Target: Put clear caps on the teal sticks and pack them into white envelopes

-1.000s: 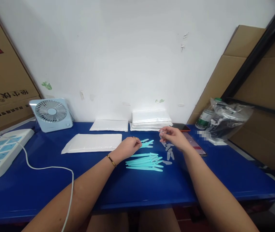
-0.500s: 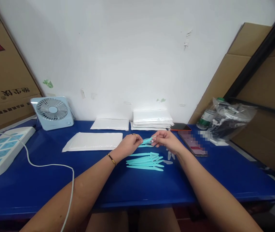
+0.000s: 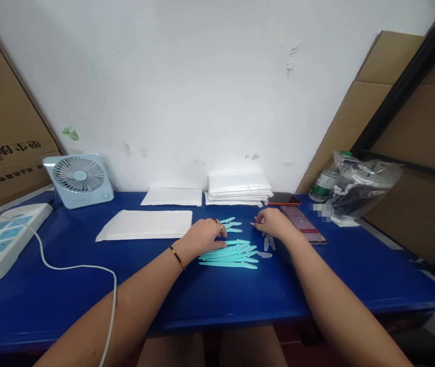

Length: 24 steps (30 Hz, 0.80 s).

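Several turquoise razor-like sticks [image 3: 233, 257] lie in a loose pile on the blue table. My left hand [image 3: 208, 237] is over the left ends of the sticks, its thumb and fingers apart, touching the upper edge of the pile. Beyond it a few more turquoise sticks [image 3: 234, 225] stick out, partly hidden by the fingers. My right hand [image 3: 270, 223] is at the right, fingers closed on a small clear cap [image 3: 253, 223]. Several translucent caps [image 3: 266, 243] lie just below that hand, one beside the pile's right end.
White packets [image 3: 146, 225] lie left of the hands, with a stack of packets [image 3: 238, 188] by the wall. A fan [image 3: 82, 176], power strip [image 3: 7, 239] and cable are at left. Phones [image 3: 303, 224], a bottle [image 3: 321, 186] and a plastic bag [image 3: 362, 188] sit at right.
My hands have moved apart. The turquoise stick they held between them now lies with the upper group; my left hand came down towards the pile, my right moved right to the caps.
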Each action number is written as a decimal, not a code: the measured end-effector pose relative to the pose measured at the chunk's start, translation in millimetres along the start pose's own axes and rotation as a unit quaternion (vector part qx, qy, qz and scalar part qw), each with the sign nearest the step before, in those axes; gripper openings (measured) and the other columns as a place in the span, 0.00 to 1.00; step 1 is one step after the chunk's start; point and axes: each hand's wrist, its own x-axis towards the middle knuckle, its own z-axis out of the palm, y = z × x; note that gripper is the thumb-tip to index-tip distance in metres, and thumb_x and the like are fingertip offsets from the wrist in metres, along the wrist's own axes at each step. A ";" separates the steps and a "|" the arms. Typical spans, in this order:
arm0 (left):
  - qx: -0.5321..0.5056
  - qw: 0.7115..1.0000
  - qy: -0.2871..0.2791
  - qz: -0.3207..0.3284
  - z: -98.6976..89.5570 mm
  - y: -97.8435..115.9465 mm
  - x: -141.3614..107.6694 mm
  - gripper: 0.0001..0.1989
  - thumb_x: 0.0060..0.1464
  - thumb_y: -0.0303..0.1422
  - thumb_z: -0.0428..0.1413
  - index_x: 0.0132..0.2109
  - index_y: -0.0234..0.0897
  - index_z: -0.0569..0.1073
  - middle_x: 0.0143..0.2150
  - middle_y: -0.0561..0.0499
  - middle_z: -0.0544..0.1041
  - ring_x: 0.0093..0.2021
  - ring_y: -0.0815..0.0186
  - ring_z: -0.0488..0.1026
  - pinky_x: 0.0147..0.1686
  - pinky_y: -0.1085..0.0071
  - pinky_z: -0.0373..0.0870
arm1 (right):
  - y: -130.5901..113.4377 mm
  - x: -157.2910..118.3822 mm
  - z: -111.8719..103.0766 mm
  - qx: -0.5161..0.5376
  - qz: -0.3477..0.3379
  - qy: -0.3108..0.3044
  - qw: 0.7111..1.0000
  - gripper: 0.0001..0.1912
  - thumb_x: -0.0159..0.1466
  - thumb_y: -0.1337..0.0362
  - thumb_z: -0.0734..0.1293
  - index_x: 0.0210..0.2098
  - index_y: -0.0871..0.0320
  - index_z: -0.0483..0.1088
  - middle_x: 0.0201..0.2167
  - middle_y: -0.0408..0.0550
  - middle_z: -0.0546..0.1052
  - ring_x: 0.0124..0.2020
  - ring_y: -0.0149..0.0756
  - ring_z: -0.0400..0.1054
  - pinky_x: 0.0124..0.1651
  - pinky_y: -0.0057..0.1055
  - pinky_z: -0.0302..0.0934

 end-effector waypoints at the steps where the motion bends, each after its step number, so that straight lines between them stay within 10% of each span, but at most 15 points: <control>1: 0.013 1.000 -0.013 0.001 0.2 2.8 0.6 0.09 0.50 0.38 0.56 0.37 0.40 0.75 0.35 0.51 0.76 0.34 0.65 0.71 0.31 0.73 0.63 | -3.5 1.0 2.1 -0.021 0.005 -0.007 1.000 0.05 0.48 0.63 0.69 0.24 0.57 0.74 0.28 0.52 0.77 0.31 0.39 0.70 0.30 0.29 0.56; 8: 0.070 0.997 0.025 -0.037 3.5 4.8 3.7 0.08 0.48 0.27 0.49 0.30 0.35 0.73 0.29 0.48 0.75 0.29 0.64 0.71 0.28 0.72 0.62 | -13.2 -0.3 -1.5 0.097 0.028 0.009 0.995 0.03 0.47 0.67 0.67 0.23 0.59 0.71 0.22 0.49 0.76 0.29 0.38 0.71 0.31 0.27 0.60; 15: -0.232 0.968 0.041 -0.090 2.4 -13.1 1.6 0.10 0.51 0.35 0.48 0.34 0.35 0.71 0.30 0.51 0.75 0.29 0.68 0.70 0.27 0.75 0.64 | -15.5 -9.5 -15.1 0.544 -0.046 -0.020 0.837 0.11 0.50 0.62 0.70 0.29 0.60 0.66 0.24 0.45 0.75 0.25 0.33 0.72 0.26 0.25 0.63; 24: -0.261 0.961 0.041 -0.077 1.5 -10.9 2.1 0.12 0.51 0.37 0.48 0.35 0.35 0.72 0.31 0.51 0.74 0.29 0.68 0.69 0.29 0.74 0.64 | -26.6 -7.9 -3.3 0.597 -0.071 -0.052 0.797 0.13 0.52 0.61 0.71 0.30 0.60 0.66 0.22 0.43 0.75 0.24 0.30 0.71 0.24 0.22 0.61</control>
